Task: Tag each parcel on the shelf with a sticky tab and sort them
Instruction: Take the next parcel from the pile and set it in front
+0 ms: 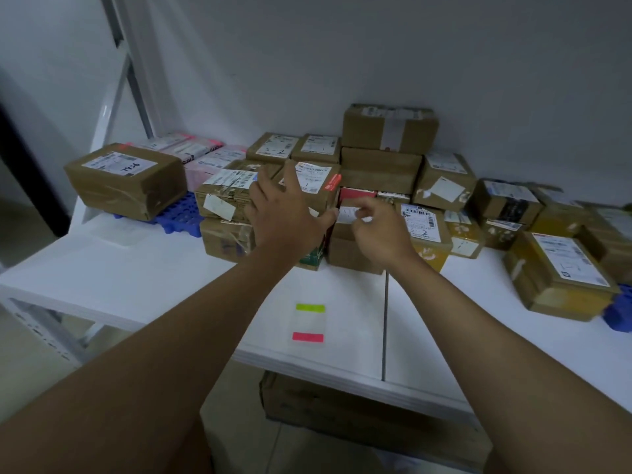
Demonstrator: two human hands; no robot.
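Note:
Several brown cardboard parcels crowd the back of the white shelf (143,278). My left hand (284,213) is spread open over the front of a stacked parcel (313,181) that bears a white label and a red sticker. Just to its right, my right hand (378,227) has its fingers curled at the white label of a low brown parcel (349,248); whether it pinches a tab is hidden. A clear sheet of sticky tabs (309,323), with a yellow-green strip and a pink strip, lies on the shelf near its front edge.
A large parcel (126,181) rests on a blue plastic rack (178,213) at the left, with pink mailers (205,159) behind it. A yellowish parcel (561,275) sits at the right. Another box (342,408) stands below the shelf. A seam (384,323) divides the shelf boards.

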